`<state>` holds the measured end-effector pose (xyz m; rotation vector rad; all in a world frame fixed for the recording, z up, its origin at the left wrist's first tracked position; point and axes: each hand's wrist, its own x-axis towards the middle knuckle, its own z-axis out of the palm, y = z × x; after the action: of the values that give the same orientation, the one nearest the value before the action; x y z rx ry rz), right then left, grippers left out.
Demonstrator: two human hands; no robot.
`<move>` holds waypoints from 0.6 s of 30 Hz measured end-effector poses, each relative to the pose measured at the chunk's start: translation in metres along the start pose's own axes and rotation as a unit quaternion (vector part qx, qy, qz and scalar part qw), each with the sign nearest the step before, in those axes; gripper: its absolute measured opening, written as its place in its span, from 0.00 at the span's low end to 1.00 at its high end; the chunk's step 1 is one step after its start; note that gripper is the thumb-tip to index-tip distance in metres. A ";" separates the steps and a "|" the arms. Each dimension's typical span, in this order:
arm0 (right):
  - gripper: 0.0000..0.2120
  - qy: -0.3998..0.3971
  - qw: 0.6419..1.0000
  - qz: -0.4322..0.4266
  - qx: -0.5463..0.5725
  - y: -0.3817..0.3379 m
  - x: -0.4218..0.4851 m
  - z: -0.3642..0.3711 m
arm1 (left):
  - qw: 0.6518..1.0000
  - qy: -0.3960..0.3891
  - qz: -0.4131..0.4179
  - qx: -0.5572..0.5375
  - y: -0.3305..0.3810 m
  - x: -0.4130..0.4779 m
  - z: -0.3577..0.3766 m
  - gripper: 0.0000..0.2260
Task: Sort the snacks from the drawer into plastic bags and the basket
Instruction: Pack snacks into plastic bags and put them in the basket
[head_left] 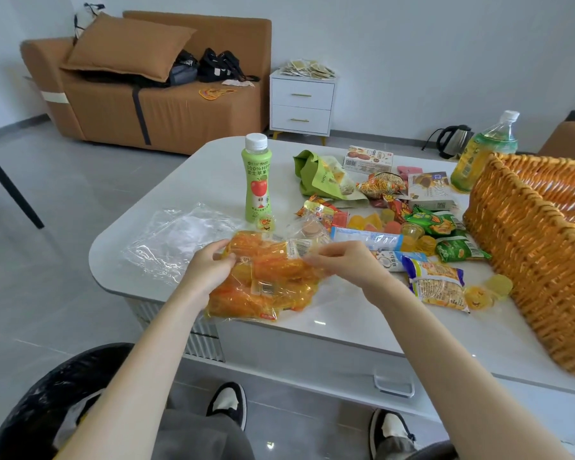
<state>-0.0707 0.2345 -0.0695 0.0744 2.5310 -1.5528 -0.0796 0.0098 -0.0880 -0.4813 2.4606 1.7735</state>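
A clear plastic bag (263, 283) stuffed with orange snack packets lies on the white table (329, 317) near its front edge. My left hand (210, 263) grips the bag's left side at its mouth. My right hand (339, 260) pinches the thin plastic at the bag's right upper edge. Several loose snacks (439, 283) lie to the right, among them jelly cups (478, 295), green packets (458, 249) and a blue-white pack. A woven orange basket (538, 254) stands at the table's right end. Flat empty plastic bags (176, 240) lie to the left.
A green apple-juice bottle (258, 177) stands upright behind the bag. A large tea bottle (482, 151), snack boxes (367, 159) and a green pouch (319, 174) sit further back. The table's drawer handle (394, 383) is below. A brown sofa (153, 94), white nightstand (301, 104) and kettle (453, 141) stand beyond.
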 end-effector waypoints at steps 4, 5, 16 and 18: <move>0.16 -0.024 0.993 0.017 -0.117 -0.008 -0.007 -0.006 | 1.000 0.011 0.008 0.019 0.002 -0.001 0.001 0.19; 0.16 -0.008 0.983 0.021 -0.181 -0.008 -0.008 -0.004 | 1.000 0.014 0.011 0.026 0.002 -0.001 0.001 0.19; 0.08 -0.094 0.991 0.092 0.014 -0.014 -0.002 -0.011 | 0.998 0.024 0.019 0.049 0.004 -0.005 0.006 0.20; 0.07 -0.091 0.986 0.118 0.078 -0.013 -0.001 -0.003 | 0.999 0.016 0.014 0.032 0.004 -0.005 0.004 0.19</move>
<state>-0.0723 0.2314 -0.0568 0.2324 2.1716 -1.5802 -0.0768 0.0161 -0.0842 -0.4764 2.5493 1.7055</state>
